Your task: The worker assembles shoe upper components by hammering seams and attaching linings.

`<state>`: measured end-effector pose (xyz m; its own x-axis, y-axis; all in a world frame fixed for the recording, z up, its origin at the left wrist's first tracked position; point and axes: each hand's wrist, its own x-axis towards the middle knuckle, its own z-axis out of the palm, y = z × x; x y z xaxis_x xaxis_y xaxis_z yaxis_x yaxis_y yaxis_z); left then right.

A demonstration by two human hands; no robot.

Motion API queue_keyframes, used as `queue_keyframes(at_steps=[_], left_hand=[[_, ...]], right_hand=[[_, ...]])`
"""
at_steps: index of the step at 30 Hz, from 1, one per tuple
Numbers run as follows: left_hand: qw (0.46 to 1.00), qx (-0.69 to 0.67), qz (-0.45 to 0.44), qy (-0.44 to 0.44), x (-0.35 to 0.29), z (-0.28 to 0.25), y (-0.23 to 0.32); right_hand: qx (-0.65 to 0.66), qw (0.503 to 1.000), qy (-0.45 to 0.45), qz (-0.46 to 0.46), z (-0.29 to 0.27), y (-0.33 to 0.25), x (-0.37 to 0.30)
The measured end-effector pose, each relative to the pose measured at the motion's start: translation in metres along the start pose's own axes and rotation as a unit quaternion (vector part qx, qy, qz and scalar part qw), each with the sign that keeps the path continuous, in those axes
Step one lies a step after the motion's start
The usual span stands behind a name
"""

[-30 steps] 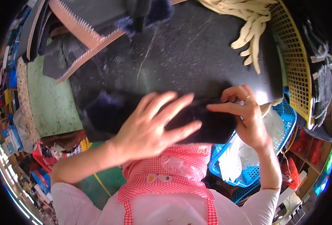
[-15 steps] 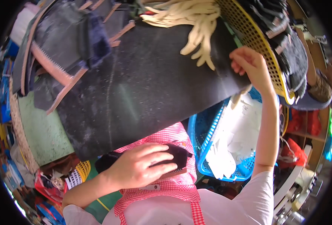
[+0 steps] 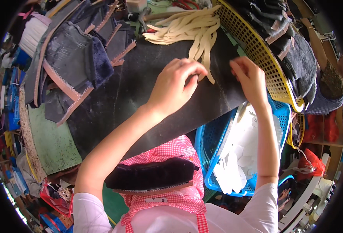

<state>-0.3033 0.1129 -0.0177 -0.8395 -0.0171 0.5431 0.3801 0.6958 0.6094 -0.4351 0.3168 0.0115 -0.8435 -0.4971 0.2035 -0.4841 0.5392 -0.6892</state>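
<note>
My left hand reaches over the black work surface, fingers curled and thumb apart. Its fingertips come next to the hanging ends of a pile of cream strips, and I see nothing held in it. To its right my right hand is closed, thumb and fingertips together beside the yellow basket; whatever may be between them is too small to make out. On my red checked apron lies a dark furry piece with a brown, toothed-edge strip along its near side. Neither hand touches that piece.
Dark fleece-lined pieces with brown edging are heaped at the far left. A yellow perforated basket holds more such pieces at the right. Below it, a blue basket contains white flat pieces. Another person's arm shows at the far right.
My left hand has left the dark piece on my lap and moved up and forward to the cream strips. My right hand has shifted slightly left and down, still closed.
</note>
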Motion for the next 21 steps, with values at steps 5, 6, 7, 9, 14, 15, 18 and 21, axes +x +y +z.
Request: queue_keyframes(at_steps=[5, 6, 7, 9, 14, 15, 18, 21], left_hand=[[0.991, -0.05, -0.09, 0.087, 0.032, 0.013, -0.031], [0.995, -0.025, -0.056, 0.082, 0.04, 0.016, -0.04], [0.995, -0.017, -0.055, 0.08, 0.044, 0.019, -0.048], [0.996, 0.019, -0.062, 0.056, 0.051, 0.02, -0.05], [0.987, 0.145, -0.07, -0.01, 0.053, 0.032, -0.064], [0.988, 0.131, -0.084, -0.014, 0.054, 0.032, -0.065], [0.988, 0.119, -0.1, -0.021, 0.055, 0.035, -0.068], [0.986, 0.124, -0.107, -0.023, 0.059, 0.034, -0.069]], right_hand=[[-0.154, 0.936, 0.077, -0.306, 0.045, 0.01, 0.079], [-0.204, 0.911, 0.076, -0.349, 0.046, 0.015, 0.087], [-0.201, 0.91, 0.076, -0.353, 0.045, 0.013, 0.09], [-0.264, 0.909, 0.005, -0.324, 0.033, 0.009, 0.094], [-0.226, 0.892, -0.015, -0.392, 0.025, 0.016, 0.096], [-0.199, 0.905, -0.009, -0.376, 0.028, 0.016, 0.1], [-0.174, 0.929, -0.022, -0.325, 0.035, 0.016, 0.109], [-0.261, 0.905, -0.045, -0.331, 0.028, 0.007, 0.114]])
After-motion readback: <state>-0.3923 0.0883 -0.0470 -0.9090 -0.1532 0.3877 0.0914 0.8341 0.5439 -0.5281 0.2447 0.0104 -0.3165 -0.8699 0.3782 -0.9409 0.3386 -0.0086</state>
